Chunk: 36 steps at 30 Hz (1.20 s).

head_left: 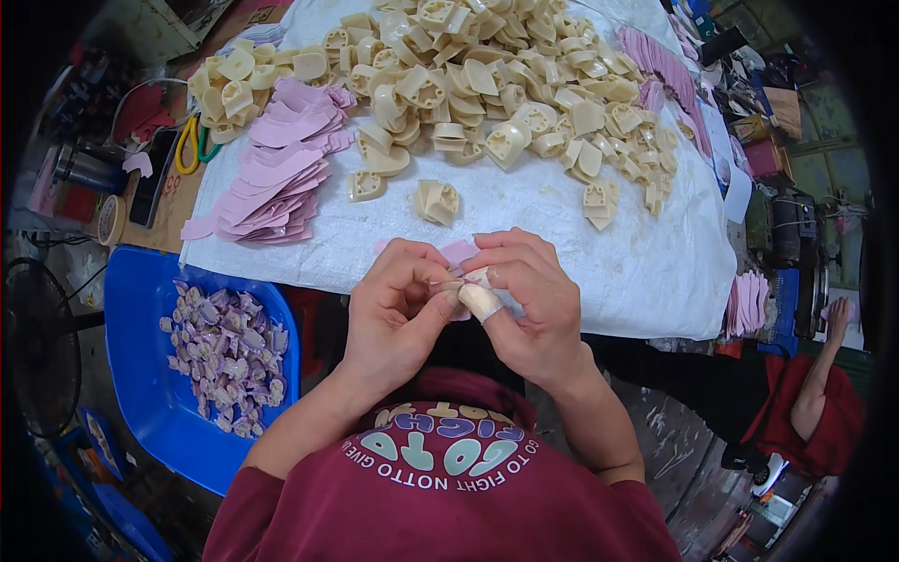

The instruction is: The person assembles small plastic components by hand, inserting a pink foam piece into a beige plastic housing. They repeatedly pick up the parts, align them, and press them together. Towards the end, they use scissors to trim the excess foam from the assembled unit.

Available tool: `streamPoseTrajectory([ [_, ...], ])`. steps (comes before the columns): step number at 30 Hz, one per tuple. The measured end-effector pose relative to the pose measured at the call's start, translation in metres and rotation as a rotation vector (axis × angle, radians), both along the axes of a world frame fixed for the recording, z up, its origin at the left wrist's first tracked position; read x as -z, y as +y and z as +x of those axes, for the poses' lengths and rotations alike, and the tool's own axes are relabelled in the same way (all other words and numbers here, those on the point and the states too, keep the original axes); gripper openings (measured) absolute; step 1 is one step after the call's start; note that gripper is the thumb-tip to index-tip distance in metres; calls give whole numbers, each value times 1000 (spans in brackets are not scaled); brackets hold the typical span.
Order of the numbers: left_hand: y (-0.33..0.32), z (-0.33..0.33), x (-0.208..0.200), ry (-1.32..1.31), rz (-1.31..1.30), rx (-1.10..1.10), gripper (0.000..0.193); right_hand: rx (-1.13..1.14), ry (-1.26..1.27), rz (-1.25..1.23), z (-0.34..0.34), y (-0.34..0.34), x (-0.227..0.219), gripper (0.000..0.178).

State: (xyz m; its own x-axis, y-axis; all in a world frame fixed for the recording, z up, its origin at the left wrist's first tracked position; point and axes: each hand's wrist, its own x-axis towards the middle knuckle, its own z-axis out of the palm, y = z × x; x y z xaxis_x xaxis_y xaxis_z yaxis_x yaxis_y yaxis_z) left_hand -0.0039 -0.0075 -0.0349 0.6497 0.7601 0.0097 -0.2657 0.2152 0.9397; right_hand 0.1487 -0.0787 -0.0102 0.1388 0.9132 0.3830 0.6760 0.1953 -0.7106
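Close together at the front edge of the white cloth, my left hand (389, 314) and my right hand (536, 309) pinch a thin pink cut piece (459, 251) between their fingertips. Pale tape or finger covers (480, 302) wrap the right thumb and index finger. My fingers hide most of the piece and anything inside it. Just beyond them lies a cream moulded part (436, 201), shaped like a small shoe heel. A fanned stack of pink cut pieces (281, 169) rests farther left.
A large heap of cream heel-shaped parts (468, 75) covers the far table. At lower left, a blue tub (140, 393) holds many pink-covered parts (229, 361). Yellow-handled scissors (186, 145), a phone (153, 178) and a tape roll (111, 220) sit left. Another person (824, 403) is at right.
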Motion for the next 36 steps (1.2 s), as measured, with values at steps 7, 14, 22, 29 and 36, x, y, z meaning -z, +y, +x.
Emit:
streamPoseTrajectory([
  [7,4,-8,1,297,233,7,10,-107,-361,-66,3,8,-6,9],
  [14,10,-8,0,316,515,3,20,-32,134,-78,7,4,5,14],
  [22,9,-11,7,-258,-888,324,58,166,-125,261,-11,-4,16,19],
  [29,4,-15,0,-410,-800,264,48,36,1128,-178,-33,-7,28,53],
  [36,-3,0,-15,-134,-624,14,52,-109,1391,-287,-40,-4,24,44],
])
